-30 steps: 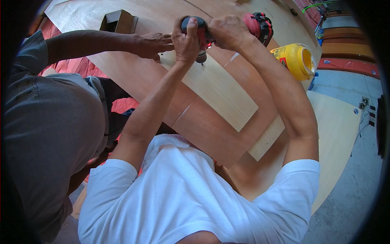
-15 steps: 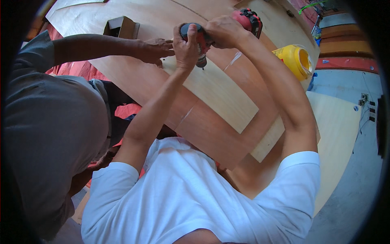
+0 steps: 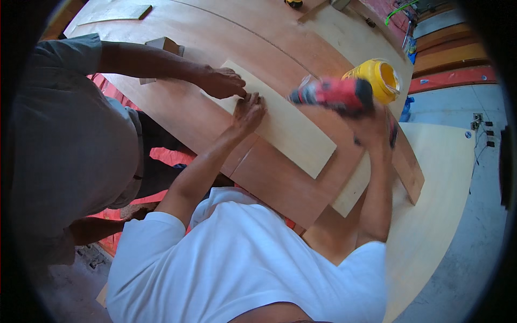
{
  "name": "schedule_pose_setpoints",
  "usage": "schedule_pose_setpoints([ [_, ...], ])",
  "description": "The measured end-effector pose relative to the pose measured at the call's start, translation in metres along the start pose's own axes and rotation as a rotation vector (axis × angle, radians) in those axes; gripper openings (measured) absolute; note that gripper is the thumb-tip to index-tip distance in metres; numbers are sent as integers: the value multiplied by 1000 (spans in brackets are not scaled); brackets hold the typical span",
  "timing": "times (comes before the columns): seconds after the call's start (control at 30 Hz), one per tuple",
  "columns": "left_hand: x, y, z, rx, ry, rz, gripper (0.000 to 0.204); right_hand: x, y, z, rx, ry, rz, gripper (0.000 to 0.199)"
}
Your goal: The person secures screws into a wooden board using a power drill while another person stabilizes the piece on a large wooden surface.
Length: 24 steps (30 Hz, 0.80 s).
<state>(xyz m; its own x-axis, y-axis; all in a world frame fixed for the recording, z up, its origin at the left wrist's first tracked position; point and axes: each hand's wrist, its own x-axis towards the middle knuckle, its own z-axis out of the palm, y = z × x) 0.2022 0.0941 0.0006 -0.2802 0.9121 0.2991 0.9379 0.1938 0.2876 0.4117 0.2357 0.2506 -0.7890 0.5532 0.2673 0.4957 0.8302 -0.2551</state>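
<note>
My right hand point(image 3: 371, 126) grips a red and black power drill point(image 3: 336, 94), lifted off the wood and lying sideways with its nose to the left. My left hand point(image 3: 249, 112) presses flat on the near corner of a pale plywood strip point(image 3: 291, 126) that lies on a large brown plywood sheet point(image 3: 215, 64). A co-worker's hand point(image 3: 222, 82) rests on the same strip, just beyond my fingers.
A yellow plastic jar point(image 3: 381, 79) stands behind the drill. The co-worker in a grey shirt point(image 3: 64, 151) stands at my left. A small wooden block point(image 3: 161, 46) lies on the sheet. A pale board point(image 3: 436, 204) lies at right, stacked boards point(image 3: 449, 56) beyond.
Both my hands held the drill at the strip's corner. Now the right hand has pulled the drill back to the right, and my left hand has let go and rests on the strip.
</note>
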Motion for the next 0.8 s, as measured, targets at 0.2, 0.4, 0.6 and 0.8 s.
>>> schedule_pose_setpoints([
  [0.2,-4,6,-8,181,63,27,33,-182,23,4,318,72,515,37],
  [0.4,-40,-1,-17,-165,64,102,21,-331,18,46,647,267,948,37],
  [0.6,-105,-46,-36,-189,410,-436,21,-389,9,48,986,322,1069,35],
  [0.8,-55,-103,-87,-41,455,-627,17,-387,20,37,769,260,920,42],
])
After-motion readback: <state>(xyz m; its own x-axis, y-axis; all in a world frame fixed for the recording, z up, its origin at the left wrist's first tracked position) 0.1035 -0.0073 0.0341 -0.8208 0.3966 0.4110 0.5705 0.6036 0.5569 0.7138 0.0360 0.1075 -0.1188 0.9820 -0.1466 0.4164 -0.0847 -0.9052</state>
